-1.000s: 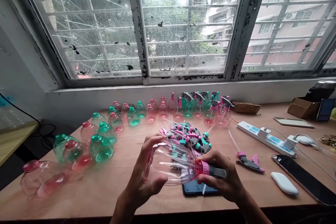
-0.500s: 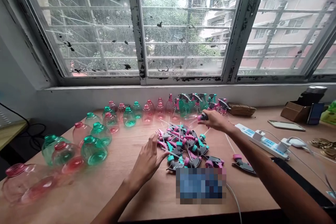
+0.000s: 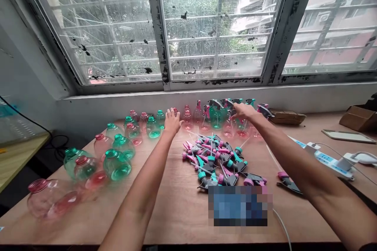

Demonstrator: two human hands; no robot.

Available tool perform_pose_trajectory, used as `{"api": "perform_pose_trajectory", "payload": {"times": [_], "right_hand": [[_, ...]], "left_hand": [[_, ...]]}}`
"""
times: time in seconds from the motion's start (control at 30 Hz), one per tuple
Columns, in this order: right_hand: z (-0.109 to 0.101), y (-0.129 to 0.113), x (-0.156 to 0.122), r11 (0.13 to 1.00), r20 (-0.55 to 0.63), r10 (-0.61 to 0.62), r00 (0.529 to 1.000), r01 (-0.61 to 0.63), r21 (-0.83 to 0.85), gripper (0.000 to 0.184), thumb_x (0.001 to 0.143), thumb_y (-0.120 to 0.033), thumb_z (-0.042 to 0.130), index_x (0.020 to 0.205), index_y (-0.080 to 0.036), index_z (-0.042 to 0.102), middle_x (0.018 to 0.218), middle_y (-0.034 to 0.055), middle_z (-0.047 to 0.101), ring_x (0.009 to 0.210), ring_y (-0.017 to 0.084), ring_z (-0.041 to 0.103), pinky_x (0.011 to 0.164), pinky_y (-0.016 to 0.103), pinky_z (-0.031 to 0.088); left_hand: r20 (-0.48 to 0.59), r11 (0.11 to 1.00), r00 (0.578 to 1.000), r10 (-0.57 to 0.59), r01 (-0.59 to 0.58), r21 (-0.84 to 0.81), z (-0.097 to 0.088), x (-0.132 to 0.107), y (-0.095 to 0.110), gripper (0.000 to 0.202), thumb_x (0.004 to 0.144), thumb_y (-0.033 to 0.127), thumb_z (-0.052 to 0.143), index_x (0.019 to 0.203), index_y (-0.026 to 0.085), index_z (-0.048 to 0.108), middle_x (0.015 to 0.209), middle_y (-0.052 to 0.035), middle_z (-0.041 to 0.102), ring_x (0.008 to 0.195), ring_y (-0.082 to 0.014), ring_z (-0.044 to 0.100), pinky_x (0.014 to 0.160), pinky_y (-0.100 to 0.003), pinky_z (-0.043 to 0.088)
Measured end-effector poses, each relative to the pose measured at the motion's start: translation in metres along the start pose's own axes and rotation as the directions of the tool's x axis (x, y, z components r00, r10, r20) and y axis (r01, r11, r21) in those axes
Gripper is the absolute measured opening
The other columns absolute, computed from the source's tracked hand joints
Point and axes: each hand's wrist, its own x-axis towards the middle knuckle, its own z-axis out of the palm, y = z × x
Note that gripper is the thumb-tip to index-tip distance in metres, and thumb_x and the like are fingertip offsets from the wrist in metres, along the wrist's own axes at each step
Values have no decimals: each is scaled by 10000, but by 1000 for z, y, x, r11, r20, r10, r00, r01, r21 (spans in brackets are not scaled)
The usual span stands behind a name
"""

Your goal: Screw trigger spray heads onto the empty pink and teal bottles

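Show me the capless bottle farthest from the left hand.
The pink bottle at the table's near-left corner, alone beyond the teal-and-pink cluster; the left hand is up by the back row.

Big grimy window (image 3: 212,27) w/ peeling frame (image 3: 160,47) — white wall (image 3: 118,106) below, wood table (image 3: 176,211) — apt blocks (image 3: 332,27) + trees (image 3: 203,19) outside
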Motion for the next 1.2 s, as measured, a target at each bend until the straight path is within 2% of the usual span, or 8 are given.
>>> {"api": "perform_pose_trajectory", "payload": {"times": [0.27,0.33,0.4,0.53,0.7,0.93,1.03,1.2], "right_hand": [[-29,-9,-58,999,5,45,999,-45,21,451,1088,-344,744,1507,-222,629,1589,139,622,1339,366,683,1065,596,615],[-31,-2,-94,997,33,43,999,-45,57,448,1139,-359,608,1552,-189,571,1676,206,547,1462,408,600,1089,575,604],[-29,14,-138,993,141,49,989,-64,102,434,1122,-412,554,1472,-165,623,1476,243,724,1309,418,724,988,537,653],[-21,46,-237,976,378,59,924,-132,171,375,944,-419,682,1266,-247,765,1150,160,896,1023,378,867,849,451,714],[-2,38,-317,966,386,145,911,-215,143,507,911,-269,575,1385,-215,748,1332,249,828,1199,483,808,1131,742,540],[-19,11,-318,920,240,185,953,-254,299,487,995,-385,485,1404,-221,692,1221,186,876,1126,443,842,951,579,672],[-48,4,-302,891,172,216,961,-266,368,465,1041,-450,498,1388,-201,683,1113,171,897,958,421,878,806,499,701],[-108,-33,-285,759,-111,320,941,-185,624,423,1082,-431,535,1417,-235,705,1368,147,824,1101,382,846,967,572,698]], "left_hand": [[-13,999,999,-40,40,22,20,3,12,414,1053,371,742,1410,177,664,1439,-131,694,1227,-297,731,1024,-519,644],[-28,999,999,-37,37,-4,20,-1,11,416,1054,371,741,1416,182,661,1446,-128,691,1230,-297,729,1025,-521,643],[-36,999,999,-40,39,-35,18,-8,8,417,1055,372,740,1419,186,659,1450,-126,689,1234,-297,728,1028,-524,642],[-19,993,998,-56,54,-104,11,-33,-3,409,1056,376,738,1411,187,664,1438,-122,696,1225,-294,731,1024,-523,643],[-16,979,997,-76,71,-193,-7,-97,-17,410,1054,378,739,1409,186,664,1438,-123,695,1234,-297,727,1030,-527,640],[-41,937,991,-130,109,-332,-29,-198,-26,522,1028,381,767,1494,205,610,1595,-145,584,1420,-367,617,1140,-611,568],[-39,907,985,-166,137,-398,-28,-218,-28,553,1022,377,771,1516,206,589,1603,-150,573,1437,-378,602,1153,-624,556],[-27,849,976,-216,175,-499,-34,-227,-28,665,1014,357,767,1591,211,470,1547,-170,608,1295,-343,703,1038,-544,637]]}}
